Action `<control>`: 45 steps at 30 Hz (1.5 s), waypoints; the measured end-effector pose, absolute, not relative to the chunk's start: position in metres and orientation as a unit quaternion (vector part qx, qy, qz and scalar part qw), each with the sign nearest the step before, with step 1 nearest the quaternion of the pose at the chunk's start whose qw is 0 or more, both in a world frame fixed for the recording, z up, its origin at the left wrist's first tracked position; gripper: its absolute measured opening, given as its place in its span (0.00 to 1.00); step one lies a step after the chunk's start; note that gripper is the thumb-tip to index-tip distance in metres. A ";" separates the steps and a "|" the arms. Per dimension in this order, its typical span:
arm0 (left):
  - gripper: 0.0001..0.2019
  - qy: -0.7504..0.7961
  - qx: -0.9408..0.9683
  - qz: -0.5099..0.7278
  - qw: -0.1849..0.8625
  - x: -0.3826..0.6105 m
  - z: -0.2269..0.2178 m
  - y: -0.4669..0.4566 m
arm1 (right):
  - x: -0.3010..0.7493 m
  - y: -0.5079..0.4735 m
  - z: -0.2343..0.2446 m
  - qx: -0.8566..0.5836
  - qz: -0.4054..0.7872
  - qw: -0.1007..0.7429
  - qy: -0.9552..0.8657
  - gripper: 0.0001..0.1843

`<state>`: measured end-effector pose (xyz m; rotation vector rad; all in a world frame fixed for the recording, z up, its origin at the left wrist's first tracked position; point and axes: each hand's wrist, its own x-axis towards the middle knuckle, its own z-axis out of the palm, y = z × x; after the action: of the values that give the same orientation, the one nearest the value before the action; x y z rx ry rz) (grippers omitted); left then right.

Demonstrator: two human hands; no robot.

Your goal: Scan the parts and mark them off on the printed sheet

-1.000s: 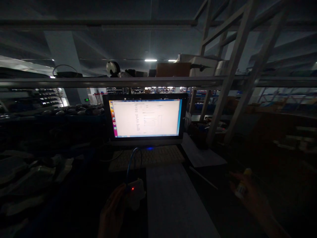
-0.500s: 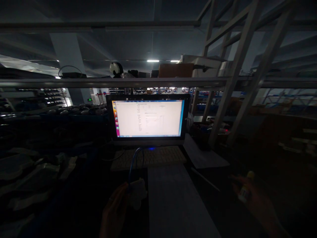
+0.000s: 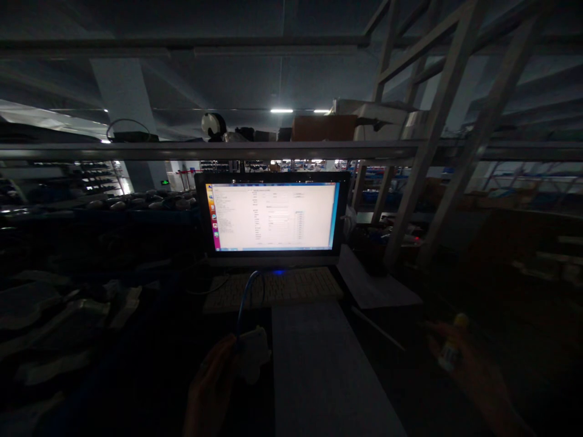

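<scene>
My left hand (image 3: 213,371) is closed on the edge of a pale, flat plastic device (image 3: 253,355). A blue cable (image 3: 243,300) rises from the device and arches over toward the keyboard (image 3: 282,288). At the right, my right hand (image 3: 473,370) is closed around a small white bottle with a yellow cap (image 3: 450,352), held tilted; darkness hides most of its fingers. Between the hands lies a long pale sheet (image 3: 323,364). A thin white stick-like item (image 3: 378,329) rests between that sheet and my right hand.
A lit monitor (image 3: 273,218) stands behind the keyboard. More paper (image 3: 378,285) lies right of it. Several pale plastic parts (image 3: 77,321) fill a blue bin on the left. Overhead runs a shelf (image 3: 255,150) with a brown box (image 3: 323,128); metal posts (image 3: 410,194) rise at right.
The monitor's window now shows added text on its left side and more fields and buttons on its right. Both hands and what they hold have stayed in place.
</scene>
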<state>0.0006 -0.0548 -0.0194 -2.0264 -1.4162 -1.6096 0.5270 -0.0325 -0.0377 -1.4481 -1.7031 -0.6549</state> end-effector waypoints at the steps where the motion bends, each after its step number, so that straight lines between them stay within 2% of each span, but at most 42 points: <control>1: 0.15 -0.476 -0.685 -0.543 0.100 0.000 -0.020 -0.055 | 0.528 -0.032 -0.038 -0.573 -0.255 0.395 -0.672 0.14; 11: 0.13 -0.467 -0.694 -0.538 0.103 -0.001 -0.021 -0.054 | 0.527 -0.033 -0.040 -0.586 -0.230 0.406 -0.663 0.14; 16: 0.14 -0.506 -0.658 -0.553 0.070 0.000 -0.023 -0.057 | 0.521 -0.036 -0.035 -0.614 -0.205 0.416 -0.638 0.15; 24: 0.26 -0.661 -0.454 -0.593 -0.078 -0.014 -0.011 -0.058 | 0.512 -0.040 -0.026 -0.598 -0.200 0.440 -0.640 0.13; 35: 0.34 -0.695 -0.413 -0.576 -0.122 -0.017 -0.002 -0.054 | 0.509 -0.043 -0.022 -0.606 -0.188 0.437 -0.637 0.12; 45: 0.30 -0.699 -0.419 -0.571 -0.099 -0.015 0.004 -0.055 | 0.508 -0.045 -0.022 -0.606 -0.183 0.436 -0.639 0.12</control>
<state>-0.0148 -0.0548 0.0044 -1.4071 -2.3458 -1.9155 0.5085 -0.0448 -0.0217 -1.5084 -1.5903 -0.4551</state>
